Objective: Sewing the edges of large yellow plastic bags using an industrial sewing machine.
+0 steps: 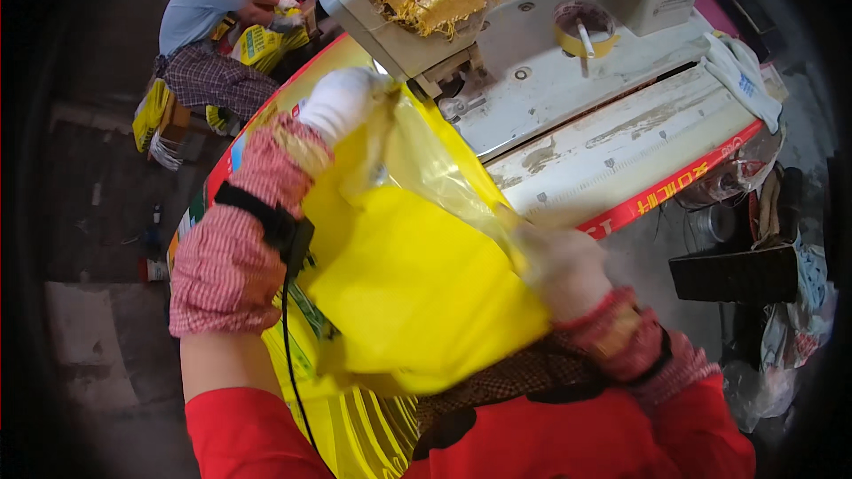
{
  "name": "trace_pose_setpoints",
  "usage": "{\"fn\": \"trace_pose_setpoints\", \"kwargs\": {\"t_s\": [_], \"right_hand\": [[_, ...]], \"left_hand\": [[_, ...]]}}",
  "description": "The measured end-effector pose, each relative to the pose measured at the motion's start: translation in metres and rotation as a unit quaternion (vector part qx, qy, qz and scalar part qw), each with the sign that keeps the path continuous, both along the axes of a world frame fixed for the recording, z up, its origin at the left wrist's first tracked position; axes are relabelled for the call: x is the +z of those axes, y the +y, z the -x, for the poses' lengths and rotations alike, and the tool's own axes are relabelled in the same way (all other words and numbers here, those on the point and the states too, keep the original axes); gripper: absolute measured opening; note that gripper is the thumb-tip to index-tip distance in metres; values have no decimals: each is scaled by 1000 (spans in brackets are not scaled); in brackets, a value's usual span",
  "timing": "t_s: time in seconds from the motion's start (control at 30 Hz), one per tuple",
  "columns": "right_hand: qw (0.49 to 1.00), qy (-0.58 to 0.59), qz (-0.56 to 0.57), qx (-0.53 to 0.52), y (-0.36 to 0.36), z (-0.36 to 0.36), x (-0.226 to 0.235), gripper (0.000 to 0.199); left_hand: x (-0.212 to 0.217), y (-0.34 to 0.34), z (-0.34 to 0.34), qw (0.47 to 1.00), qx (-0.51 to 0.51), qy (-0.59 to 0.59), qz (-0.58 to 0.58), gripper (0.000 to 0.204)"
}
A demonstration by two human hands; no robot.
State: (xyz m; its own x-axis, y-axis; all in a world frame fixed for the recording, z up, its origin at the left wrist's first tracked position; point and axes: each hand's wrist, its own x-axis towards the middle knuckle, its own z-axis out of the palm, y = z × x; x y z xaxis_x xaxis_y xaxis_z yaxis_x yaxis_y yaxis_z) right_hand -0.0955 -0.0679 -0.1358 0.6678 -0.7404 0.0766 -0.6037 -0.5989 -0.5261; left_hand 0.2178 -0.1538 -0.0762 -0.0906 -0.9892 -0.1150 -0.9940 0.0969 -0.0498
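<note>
A yellow woven sack [408, 284] with a clear plastic liner [435, 155] along its upper edge spreads between my hands, in front of an industrial sewing machine [603, 53]. My left hand [342, 105], in a white glove, is closed on the sack's far corner beside the machine's needle end. On the right, my gloved right hand [568, 270] grips the sack's edge near the front of the machine bed; motion smears its fingers. Red checked sleeve covers reach over both forearms. More yellow sacks [355, 430] lie stacked below, by my lap.
A tape roll [586, 31] sits on the machine, and a pale glove [745, 80] lies at the bed's right end. To the right stands a dark box [735, 273] near plastic bags. At far left a seated person [209, 35] handles yellow sacks.
</note>
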Motion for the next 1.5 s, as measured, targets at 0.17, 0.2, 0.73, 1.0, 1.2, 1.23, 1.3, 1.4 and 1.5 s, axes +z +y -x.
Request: {"fn": "trace_pose_setpoints", "kwargs": {"t_s": [0.17,0.2,0.73,1.0,1.2,1.23,1.3,1.4,1.5], "right_hand": [[995,56,-17,78,-49,-104,26,26],[992,108,1,66,-57,-125,40,25],[948,56,-11,315,-139,-121,33,24],[900,71,94,419,-143,-127,13,26],[933,63,102,339,-138,-128,12,21],[952,30,4,305,-145,-133,-2,22],[950,-14,-38,310,-147,-126,3,23],[952,-16,-37,304,-140,-127,10,24],[953,62,22,296,-125,-123,33,23]], "left_hand": [[24,-52,-93,983,-19,-107,145,25],[27,-56,-108,971,-36,-87,219,27],[117,70,153,918,-153,-43,-365,55],[168,132,186,903,-152,-41,-401,33],[123,99,152,991,8,-90,-95,62],[114,93,150,990,-66,-125,-22,84],[102,91,143,992,-44,-58,-104,92],[102,85,150,969,44,61,-235,90],[107,91,132,874,152,342,-310,58]]}}
